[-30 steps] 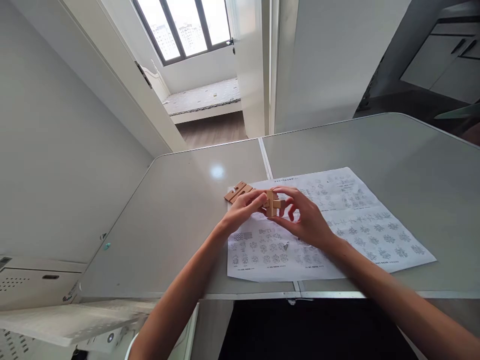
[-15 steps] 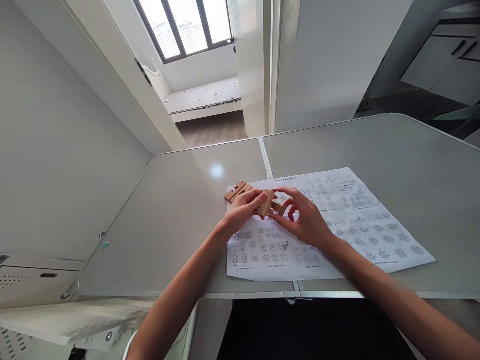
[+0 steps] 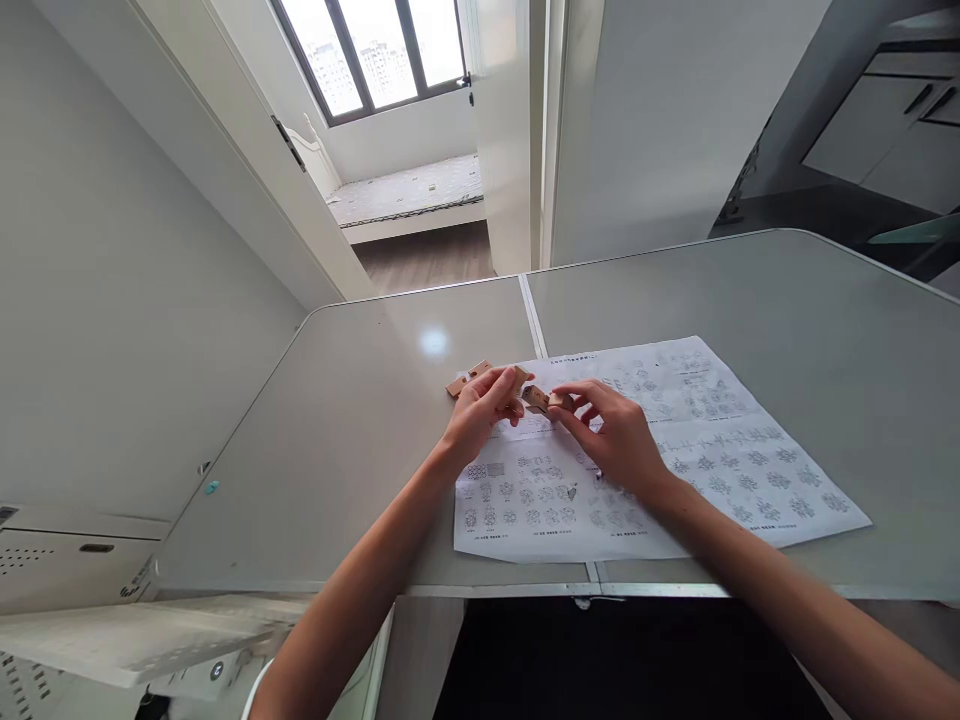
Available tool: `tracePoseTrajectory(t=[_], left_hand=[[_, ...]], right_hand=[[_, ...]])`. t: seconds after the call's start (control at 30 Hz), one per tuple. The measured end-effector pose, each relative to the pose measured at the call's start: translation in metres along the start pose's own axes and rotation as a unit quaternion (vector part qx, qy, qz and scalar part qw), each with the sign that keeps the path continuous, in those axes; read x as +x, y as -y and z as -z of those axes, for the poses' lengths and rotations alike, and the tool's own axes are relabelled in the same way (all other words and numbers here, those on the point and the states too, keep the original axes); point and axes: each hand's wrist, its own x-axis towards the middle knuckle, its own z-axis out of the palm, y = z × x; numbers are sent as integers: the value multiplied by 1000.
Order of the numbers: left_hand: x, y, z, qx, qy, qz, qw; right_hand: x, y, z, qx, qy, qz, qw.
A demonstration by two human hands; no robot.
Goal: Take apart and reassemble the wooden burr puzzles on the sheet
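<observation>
Two bare hands face each other over the table point(image 3: 352, 430) on my head-camera feed, the only view I have out here. I see the left hand point(image 3: 472, 415) with thumb and fingers closed on a small wooden block point(image 3: 520, 377), whose end shows past the fingertips; the rest of it is covered by the hand. I see the right hand point(image 3: 619, 430) pinching a wooden piece point(image 3: 559, 400) between thumb and forefinger. A darker wooden part point(image 3: 535, 398) sits in the gap between the hands, touching the right hand's piece on its left side; I cannot tell from here whether the two are joined or whether it also meets the left hand's block.

Both grips are over a large printed sheet point(image 3: 720, 500), creased and covered with rows of small line drawings. Just beyond the left hand, more wooden pieces point(image 3: 459, 386) lie near the sheet's far left corner, partly hidden by that hand.

A pale seam strip point(image 3: 532, 310) crosses the tabletop and runs under the paper. Past the table's far edge I can make out a bed point(image 3: 409, 195) below a window point(image 3: 375, 55), with a door point(image 3: 504, 130) standing open beside them.
</observation>
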Motion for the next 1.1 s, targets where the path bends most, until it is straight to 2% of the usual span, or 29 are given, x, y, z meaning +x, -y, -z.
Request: tracePoseTrajectory(t=[0.1, 0.23, 0.37, 0.5, 0.7, 0.87, 1.1], left_hand=[[1, 4, -1, 88, -63, -54, 993], [0, 10, 0, 227, -109, -124, 960], [0, 16, 2, 343, -82, -174, 920], [-1, 19, 1, 416, -46, -199, 886], [-1, 22, 2, 482, -49, -215, 848], [-3, 19, 2, 495, -66, -231, 835], [-8, 12, -5, 479, -2, -274, 834]], right_hand=[[0, 0, 0, -14, -18, -26, 999], [1, 0, 0, -28, -41, -60, 997], [3, 2, 1, -31, -58, -89, 994], [5, 3, 3, -24, -62, -106, 992], [5, 4, 3, -13, -63, -110, 992], [5, 5, 4, 12, -54, -128, 990], [5, 4, 5, 123, -30, -167, 978]])
